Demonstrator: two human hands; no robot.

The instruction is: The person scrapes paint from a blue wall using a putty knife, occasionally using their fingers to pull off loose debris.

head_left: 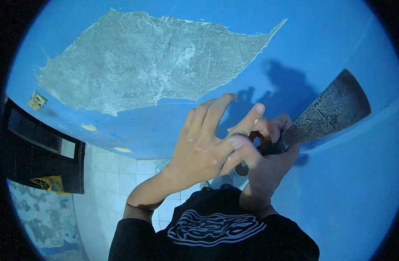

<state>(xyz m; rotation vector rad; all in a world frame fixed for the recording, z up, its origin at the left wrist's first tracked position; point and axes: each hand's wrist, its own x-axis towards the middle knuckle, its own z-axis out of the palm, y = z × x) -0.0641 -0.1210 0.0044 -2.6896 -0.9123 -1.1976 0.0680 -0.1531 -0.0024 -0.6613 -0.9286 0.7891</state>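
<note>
My right hand [273, 161] is wrapped round the dark handle of a wide scraper [332, 111], whose mottled metal blade points up and to the right. My left hand [208, 143] is in front of the blue wall, its fingers spread, with small white specks on the skin. Its thumb side overlaps my right hand near the handle; whether they touch is unclear. Above both hands, a large bare grey patch [151, 61] with ragged edges shows in the blue wall [269, 39].
A wall fitting [37, 100] is at the far left. Below it stands a dark framed piece [43, 139] with a yellow bag [53, 183] on it. White floor tiles [117, 174] lie beneath, and shoes [223, 180] show below my hands.
</note>
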